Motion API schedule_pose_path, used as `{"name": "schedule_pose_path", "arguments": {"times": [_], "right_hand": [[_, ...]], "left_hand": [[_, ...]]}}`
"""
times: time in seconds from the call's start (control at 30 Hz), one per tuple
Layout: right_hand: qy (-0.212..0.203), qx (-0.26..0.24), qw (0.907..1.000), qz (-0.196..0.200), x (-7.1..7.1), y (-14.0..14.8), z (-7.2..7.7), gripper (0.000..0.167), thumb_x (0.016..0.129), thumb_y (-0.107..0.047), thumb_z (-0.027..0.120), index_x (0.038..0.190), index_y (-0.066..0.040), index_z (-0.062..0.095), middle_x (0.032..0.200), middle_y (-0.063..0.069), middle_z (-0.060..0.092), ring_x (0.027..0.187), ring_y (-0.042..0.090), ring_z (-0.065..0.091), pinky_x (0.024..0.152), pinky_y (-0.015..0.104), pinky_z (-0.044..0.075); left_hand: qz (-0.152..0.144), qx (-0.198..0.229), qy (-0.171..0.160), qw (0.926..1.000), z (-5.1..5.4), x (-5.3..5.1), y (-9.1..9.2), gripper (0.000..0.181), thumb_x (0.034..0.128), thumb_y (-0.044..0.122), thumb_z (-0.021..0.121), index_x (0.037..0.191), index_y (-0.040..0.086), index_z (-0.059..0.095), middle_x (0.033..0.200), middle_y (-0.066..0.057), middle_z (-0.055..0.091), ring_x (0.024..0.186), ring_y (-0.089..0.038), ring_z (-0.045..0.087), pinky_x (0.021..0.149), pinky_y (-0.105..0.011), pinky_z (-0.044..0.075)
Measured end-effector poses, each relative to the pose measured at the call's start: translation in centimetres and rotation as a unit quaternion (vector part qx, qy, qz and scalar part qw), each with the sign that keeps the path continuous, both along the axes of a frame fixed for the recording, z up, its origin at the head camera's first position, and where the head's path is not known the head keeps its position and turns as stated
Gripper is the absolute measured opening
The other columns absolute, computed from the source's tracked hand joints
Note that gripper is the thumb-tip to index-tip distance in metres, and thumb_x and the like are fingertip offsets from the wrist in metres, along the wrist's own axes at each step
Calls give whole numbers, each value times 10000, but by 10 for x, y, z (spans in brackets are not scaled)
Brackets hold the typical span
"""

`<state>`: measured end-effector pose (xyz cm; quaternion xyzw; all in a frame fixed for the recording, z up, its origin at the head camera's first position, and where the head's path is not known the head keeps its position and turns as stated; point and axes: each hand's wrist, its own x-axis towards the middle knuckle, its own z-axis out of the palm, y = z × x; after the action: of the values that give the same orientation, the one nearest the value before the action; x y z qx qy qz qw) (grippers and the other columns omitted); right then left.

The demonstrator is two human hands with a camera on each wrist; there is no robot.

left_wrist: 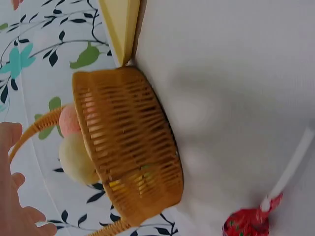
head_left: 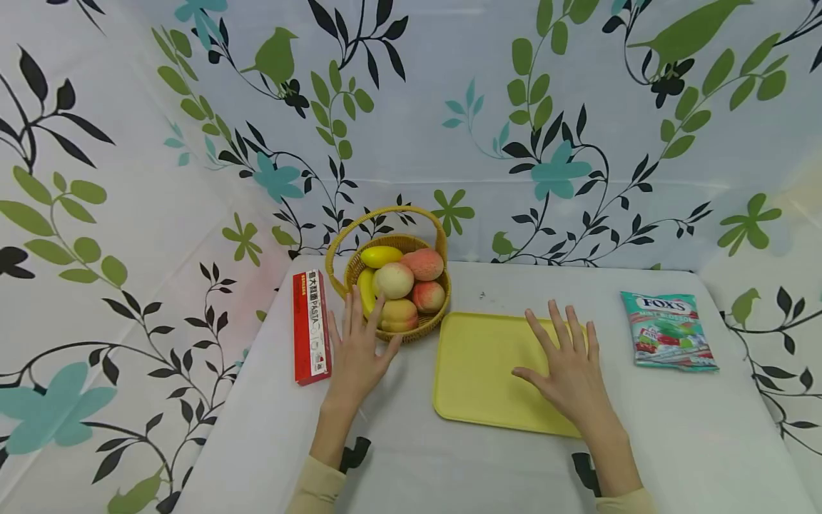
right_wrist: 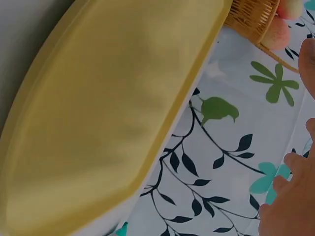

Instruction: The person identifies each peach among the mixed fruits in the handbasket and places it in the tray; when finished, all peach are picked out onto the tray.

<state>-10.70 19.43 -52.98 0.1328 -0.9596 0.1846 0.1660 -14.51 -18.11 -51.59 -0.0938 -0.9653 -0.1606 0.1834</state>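
Observation:
My left hand (head_left: 355,357) hovers with spread fingers in front of a wicker basket (head_left: 424,330), holding nothing. Inside the basket are a banana (head_left: 367,291), a yellow fruit (head_left: 381,256), a pale round fruit (head_left: 394,280) and peaches (head_left: 424,264). Over the right side of a yellow tray (head_left: 488,371) is my right hand (head_left: 568,378), its fingers also spread and nothing in them. The right wrist view shows the tray's bare surface (right_wrist: 113,108). A lollipop (left_wrist: 246,223) in a red wrapper lies on the table in the left wrist view; the left hand and arm mostly hide it in the head view.
Left of the basket lies a red pasta box (head_left: 311,328). A green Fox's candy bag (head_left: 668,332) rests on the table's right side. The white table (head_left: 449,464) meets a leaf-patterned cloth (head_left: 411,143) at its back edge.

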Motion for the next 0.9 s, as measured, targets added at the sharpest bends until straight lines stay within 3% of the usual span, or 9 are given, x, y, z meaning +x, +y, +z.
{"name": "schedule_pose_path", "arguments": {"times": [0.13, 0.3, 0.47, 0.7, 0.9], "right_hand": [[22, -31, 9998, 186, -7, -14, 1, 1062, 766, -579, 808, 1637, -334, 253, 1736, 123, 154, 1587, 428, 149, 1306, 642, 62], [-44, -135, 9989, 457, -13, -32, 3, 1055, 781, -569, 809, 1640, -331, 244, 1720, 141, 206, 1561, 419, 234, 1293, 625, 168], [-140, -89, 9977, 657, -19, -46, 3, 1055, 793, -552, 809, 1644, -337, 223, 1713, 140, 230, 1541, 412, 284, 1249, 650, 253], [-221, -69, 9967, 784, -22, -60, 6, 1064, 803, -562, 803, 1648, -344, 195, 1721, 123, 212, 1535, 417, 299, 1254, 653, 248], [-201, -16, 9959, 886, -29, -69, 10, 1081, 810, -556, 802, 1654, -345, 160, 1725, 104, 205, 1547, 404, 292, 1259, 642, 255]], "left_hand": [[98, 337, -119, 9993, 4, -2, -11, 846, 968, 549, 616, 1654, 334, 170, 1752, -89, -56, 1628, -344, 55, 1306, -658, 87], [288, 424, -125, 9986, 9, -1, -26, 840, 974, 547, 600, 1653, 364, 140, 1754, -106, 14, 1631, -321, 68, 1312, -642, 99], [465, 413, -102, 9980, 13, 0, -37, 849, 977, 530, 595, 1656, 358, 114, 1751, -37, -85, 1634, -309, 44, 1307, -650, 117], [432, 423, 40, 9982, 13, -8, -44, 846, 979, 475, 623, 1661, 295, 155, 1749, -57, -92, 1620, -360, 112, 1284, -677, 171], [345, 911, -192, 9951, 15, -26, -51, 867, 996, 495, 595, 1662, 334, 63, 1747, -78, -91, 1597, -411, 167, 1266, -677, 235]]}}
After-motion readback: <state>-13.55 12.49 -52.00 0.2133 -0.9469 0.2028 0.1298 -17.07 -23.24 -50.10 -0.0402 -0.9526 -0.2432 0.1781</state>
